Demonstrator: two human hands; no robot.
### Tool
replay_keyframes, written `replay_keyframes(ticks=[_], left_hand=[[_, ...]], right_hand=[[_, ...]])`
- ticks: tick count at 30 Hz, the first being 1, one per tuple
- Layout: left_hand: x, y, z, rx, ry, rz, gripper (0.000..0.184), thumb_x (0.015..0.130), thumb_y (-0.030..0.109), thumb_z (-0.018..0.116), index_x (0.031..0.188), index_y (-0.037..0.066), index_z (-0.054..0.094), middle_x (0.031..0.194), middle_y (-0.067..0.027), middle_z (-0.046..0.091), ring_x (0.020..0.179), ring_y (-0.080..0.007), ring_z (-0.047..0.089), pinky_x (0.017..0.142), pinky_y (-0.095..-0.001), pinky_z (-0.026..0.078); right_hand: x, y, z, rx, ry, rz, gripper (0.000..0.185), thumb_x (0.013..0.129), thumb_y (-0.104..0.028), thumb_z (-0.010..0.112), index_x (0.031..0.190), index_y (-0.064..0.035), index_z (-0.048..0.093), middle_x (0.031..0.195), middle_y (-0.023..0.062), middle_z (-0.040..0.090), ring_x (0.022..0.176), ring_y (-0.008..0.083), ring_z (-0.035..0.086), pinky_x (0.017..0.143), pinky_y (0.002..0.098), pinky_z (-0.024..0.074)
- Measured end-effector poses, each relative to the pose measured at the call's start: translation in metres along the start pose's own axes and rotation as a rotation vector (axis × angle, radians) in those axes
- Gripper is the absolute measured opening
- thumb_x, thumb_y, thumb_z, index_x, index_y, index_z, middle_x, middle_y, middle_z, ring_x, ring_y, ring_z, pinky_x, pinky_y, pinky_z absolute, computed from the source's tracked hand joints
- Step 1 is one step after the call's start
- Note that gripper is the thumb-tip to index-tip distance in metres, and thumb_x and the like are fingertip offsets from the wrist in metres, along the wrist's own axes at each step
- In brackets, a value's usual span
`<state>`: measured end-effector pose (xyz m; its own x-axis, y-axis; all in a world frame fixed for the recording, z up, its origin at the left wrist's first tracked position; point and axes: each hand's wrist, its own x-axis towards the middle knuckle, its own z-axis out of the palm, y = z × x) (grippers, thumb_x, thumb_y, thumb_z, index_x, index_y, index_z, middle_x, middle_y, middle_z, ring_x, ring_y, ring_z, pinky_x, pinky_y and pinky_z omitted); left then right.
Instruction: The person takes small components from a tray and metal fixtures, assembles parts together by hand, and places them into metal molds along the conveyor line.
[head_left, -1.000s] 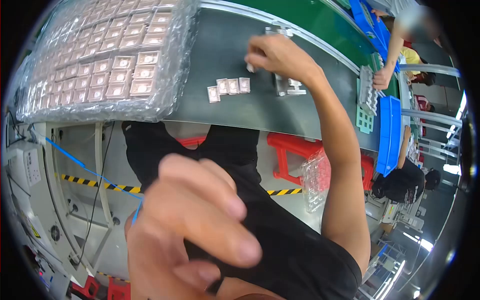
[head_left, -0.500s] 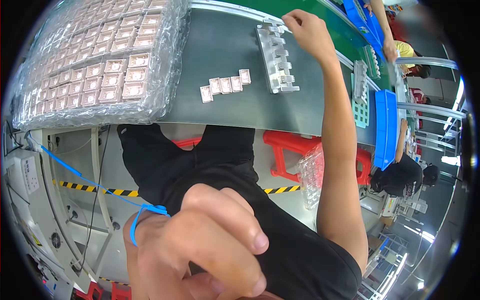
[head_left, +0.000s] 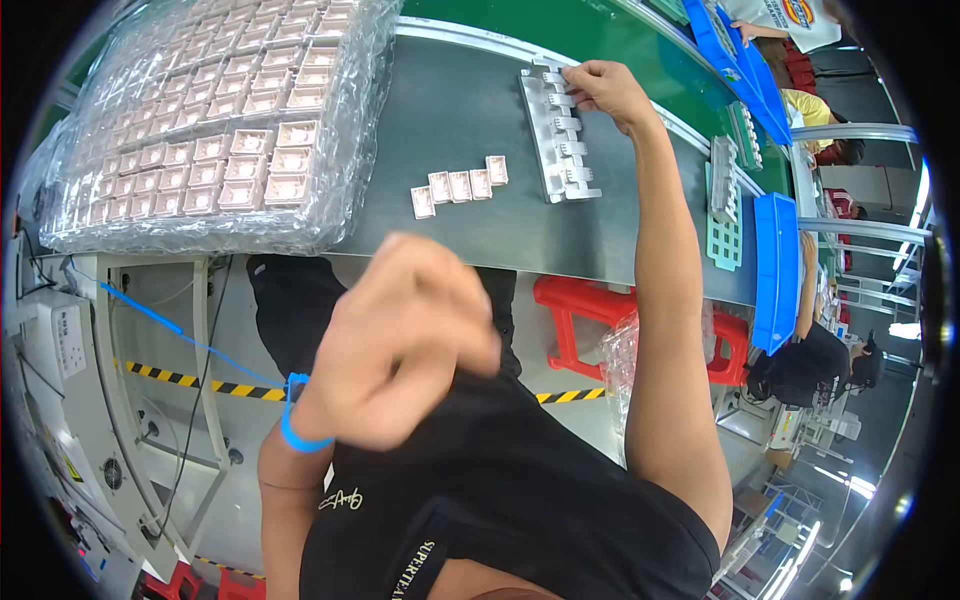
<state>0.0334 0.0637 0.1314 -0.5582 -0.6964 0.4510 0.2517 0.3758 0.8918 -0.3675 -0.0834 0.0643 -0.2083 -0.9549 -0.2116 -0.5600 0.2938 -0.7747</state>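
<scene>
My left hand [head_left: 405, 340], with a blue wrist strap [head_left: 298, 425], is raised over my lap, in front of the table edge. Its fingers are curled together and blurred; anything inside is hidden. At the far end of a long grey fixture [head_left: 545, 140], my right hand [head_left: 607, 92] has thumb and fingers drawn together, touching or nearly touching that end. What lies between the fingertips cannot be made out. Pale comb-like pieces [head_left: 567, 123] sit along the fixture. Between it and the bubble wrap, several small pale pink square trays [head_left: 459, 186] lie in a stepped row.
Bubble wrap [head_left: 345, 190] holds many pink trays on the left. A green perforated plate [head_left: 724, 245], another grey fixture [head_left: 722, 180] and a blue bin [head_left: 775, 270] stand to the right. A red stool [head_left: 570, 315] is under the table. Other people work beyond.
My left hand has moved away from the camera, up toward the table edge. My right hand has come down closer to the far end of the fixture. The view has shifted slightly.
</scene>
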Motion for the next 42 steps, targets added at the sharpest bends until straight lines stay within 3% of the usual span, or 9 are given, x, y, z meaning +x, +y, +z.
replay_keyframes(ticks=[1, 4, 6, 9, 12, 21, 26, 32, 42], left_hand=[[0.001, -0.012, 0.002, 0.115, 0.010, -0.069, 0.022, 0.079, -0.008, 0.060, 0.096, 0.002, 0.067, 0.100, -0.0129, 0.064, 0.097, -0.0306, 0.059, 0.085, -0.0413, 0.049], [0.004, -0.053, 0.017, 0.583, 0.124, -0.051, 0.032, 0.082, -0.004, 0.065, 0.113, 0.004, 0.069, 0.115, -0.0145, 0.061, 0.107, -0.0336, 0.055, 0.092, -0.0432, 0.047], [0.007, -0.075, 0.019, 0.696, 0.146, -0.050, 0.034, 0.083, -0.004, 0.066, 0.116, 0.003, 0.067, 0.118, -0.0153, 0.060, 0.110, -0.0342, 0.054, 0.094, -0.0443, 0.046], [0.007, -0.104, 0.021, 0.842, 0.122, -0.063, 0.044, 0.082, -0.002, 0.069, 0.125, 0.002, 0.063, 0.126, -0.0171, 0.057, 0.117, -0.0359, 0.052, 0.099, -0.0460, 0.045], [0.011, -0.120, 0.023, 0.881, 0.052, -0.118, 0.054, 0.081, 0.001, 0.073, 0.133, -0.002, 0.058, 0.129, -0.0177, 0.056, 0.119, -0.0352, 0.052, 0.100, -0.0455, 0.045], [0.016, -0.128, 0.016, 0.815, 0.013, -0.175, 0.053, 0.080, -0.001, 0.072, 0.132, -0.003, 0.058, 0.123, -0.0170, 0.059, 0.111, -0.0364, 0.055, 0.097, -0.0439, 0.048], [0.018, -0.128, 0.019, 0.814, 0.023, -0.170, 0.054, 0.080, 0.001, 0.074, 0.131, -0.002, 0.059, 0.120, -0.0163, 0.059, 0.109, -0.0355, 0.055, 0.096, -0.0437, 0.048], [0.021, -0.147, 0.032, 0.854, 0.087, -0.062, 0.037, 0.076, 0.004, 0.072, 0.112, 0.000, 0.064, 0.109, -0.0170, 0.061, 0.101, -0.0367, 0.056, 0.090, -0.0452, 0.048], [0.017, -0.162, 0.035, 0.911, 0.147, -0.042, 0.032, 0.080, 0.007, 0.069, 0.110, 0.000, 0.063, 0.101, -0.0135, 0.057, 0.097, -0.0315, 0.055, 0.087, -0.0396, 0.049]], right_hand=[[0.000, 0.000, -0.004, -0.092, 0.079, -0.007, 0.037, 0.091, -0.035, 0.073, 0.099, 0.0006, 0.073, 0.086, 0.0074, 0.072, 0.076, 0.0131, 0.065, 0.071, 0.0283, 0.0538], [-0.016, -0.020, -0.010, -0.389, 0.312, -0.030, 0.027, 0.089, -0.019, 0.067, 0.103, 0.0032, 0.073, 0.083, 0.0158, 0.075, 0.081, 0.0232, 0.073, 0.075, 0.0352, 0.0571], [-0.035, -0.035, -0.005, -0.487, 0.466, -0.409, 0.027, 0.095, -0.016, 0.059, 0.107, 0.0034, 0.072, 0.093, 0.0161, 0.075, 0.077, 0.0217, 0.071, 0.075, 0.0342, 0.0554], [-0.074, -0.053, 0.027, -0.522, 0.127, -0.641, 0.025, 0.096, -0.007, 0.056, 0.116, -0.0001, 0.070, 0.100, 0.0181, 0.071, 0.087, 0.0295, 0.071, 0.082, 0.0381, 0.0551], [-0.103, -0.061, 0.063, -0.694, -0.110, -0.579, 0.024, 0.088, 0.002, 0.056, 0.108, 0.0010, 0.070, 0.099, 0.0204, 0.068, 0.092, 0.0376, 0.068, 0.084, 0.0444, 0.0550], [-0.114, -0.062, 0.076, -0.705, -0.236, -0.451, 0.031, 0.091, -0.007, 0.062, 0.121, -0.0013, 0.067, 0.113, 0.0206, 0.067, 0.098, 0.0399, 0.067, 0.087, 0.0480, 0.0544], [-0.128, -0.062, 0.079, -0.699, -0.259, -0.563, 0.056, 0.083, -0.021, 0.078, 0.133, -0.0047, 0.060, 0.127, 0.0169, 0.062, 0.115, 0.0386, 0.060, 0.098, 0.0451, 0.0505], [-0.137, -0.052, 0.093, -0.651, -0.159, -0.605, 0.047, 0.079, -0.014, 0.079, 0.124, -0.0051, 0.064, 0.113, 0.0164, 0.063, 0.105, 0.0384, 0.062, 0.091, 0.0462, 0.0515], [-0.143, -0.063, 0.095, -0.711, -0.175, -0.649, 0.038, 0.078, -0.008, 0.078, 0.115, -0.0044, 0.066, 0.103, 0.0150, 0.066, 0.095, 0.0383, 0.064, 0.083, 0.0456, 0.0518]])
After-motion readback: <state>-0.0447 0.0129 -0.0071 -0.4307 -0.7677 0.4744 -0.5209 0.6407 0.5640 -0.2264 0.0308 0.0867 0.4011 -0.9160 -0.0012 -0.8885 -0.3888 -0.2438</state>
